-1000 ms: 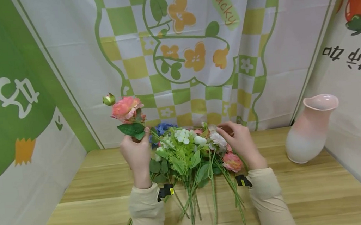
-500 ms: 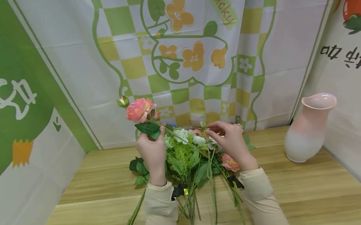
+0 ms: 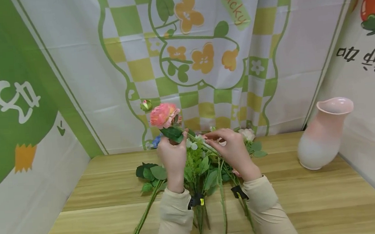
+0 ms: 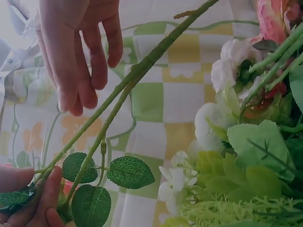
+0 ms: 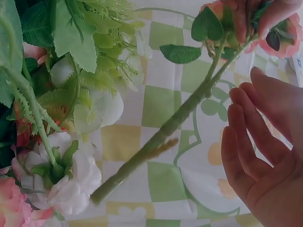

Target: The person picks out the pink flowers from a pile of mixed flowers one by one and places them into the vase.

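In the head view my left hand [image 3: 174,160] holds up a pink artificial peony [image 3: 164,115] with a bud [image 3: 146,105] and dark leaves. Its fingers pinch the forked green stem [image 5: 177,116] just below the bloom, and the stem slants down to the right. My right hand [image 3: 233,150] hovers beside this stem, its loosely bent fingers [image 5: 246,137] apart from it in the right wrist view. Under both hands lies a heap of artificial flowers, with leafy greenery [image 4: 255,146], a white bloom [image 5: 66,175] and pink ones, partly hidden by the hands.
A pink-and-white vase [image 3: 321,136] stands upright at the right of the wooden table [image 3: 99,212]. Another leafy stem [image 3: 142,219] lies left of the heap, and loose stems [image 3: 222,202] point toward the front edge. A printed curtain [image 3: 203,104] hangs behind.
My left hand has carried the peony to the right, over the heap. The right hand has moved left toward its stem, uncovering a white bloom at the back right.
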A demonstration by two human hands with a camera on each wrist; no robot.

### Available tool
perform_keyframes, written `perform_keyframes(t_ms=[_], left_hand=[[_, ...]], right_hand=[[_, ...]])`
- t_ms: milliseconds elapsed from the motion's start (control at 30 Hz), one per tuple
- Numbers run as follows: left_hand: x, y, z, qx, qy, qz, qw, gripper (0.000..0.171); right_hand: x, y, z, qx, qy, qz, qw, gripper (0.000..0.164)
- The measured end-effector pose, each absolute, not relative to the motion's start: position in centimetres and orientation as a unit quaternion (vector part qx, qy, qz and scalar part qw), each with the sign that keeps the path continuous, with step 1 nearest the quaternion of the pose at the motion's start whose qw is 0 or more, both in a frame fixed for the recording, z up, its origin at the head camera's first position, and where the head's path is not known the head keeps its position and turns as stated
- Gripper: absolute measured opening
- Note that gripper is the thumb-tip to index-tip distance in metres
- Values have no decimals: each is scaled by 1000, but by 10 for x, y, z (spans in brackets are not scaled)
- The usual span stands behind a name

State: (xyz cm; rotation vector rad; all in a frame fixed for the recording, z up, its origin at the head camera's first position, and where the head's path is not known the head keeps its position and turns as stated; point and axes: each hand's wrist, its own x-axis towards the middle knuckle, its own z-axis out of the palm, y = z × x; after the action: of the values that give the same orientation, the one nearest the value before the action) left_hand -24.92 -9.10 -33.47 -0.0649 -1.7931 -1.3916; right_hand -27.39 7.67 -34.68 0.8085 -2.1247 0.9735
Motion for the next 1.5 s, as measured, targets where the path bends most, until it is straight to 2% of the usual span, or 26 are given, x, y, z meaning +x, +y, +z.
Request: perform_keyframes(t_ms=[267, 400, 867, 1500], left_hand=[[-245, -80, -333, -39, -724, -566, 393, 31], [-245, -74, -334, -50, -729, -565, 384, 27], [-246, -60, -339, -64, -749, -541, 377, 18], [-251, -61, -345, -73, -753, -536, 375, 21]], right_hand=[[-272, 75, -347, 320, -803, 375, 335, 17], [-272, 74, -348, 322, -799, 375, 343, 17], [-272, 75, -349, 294, -809, 369, 350, 9], [-269, 79, -347, 276, -820, 360, 350, 8]])
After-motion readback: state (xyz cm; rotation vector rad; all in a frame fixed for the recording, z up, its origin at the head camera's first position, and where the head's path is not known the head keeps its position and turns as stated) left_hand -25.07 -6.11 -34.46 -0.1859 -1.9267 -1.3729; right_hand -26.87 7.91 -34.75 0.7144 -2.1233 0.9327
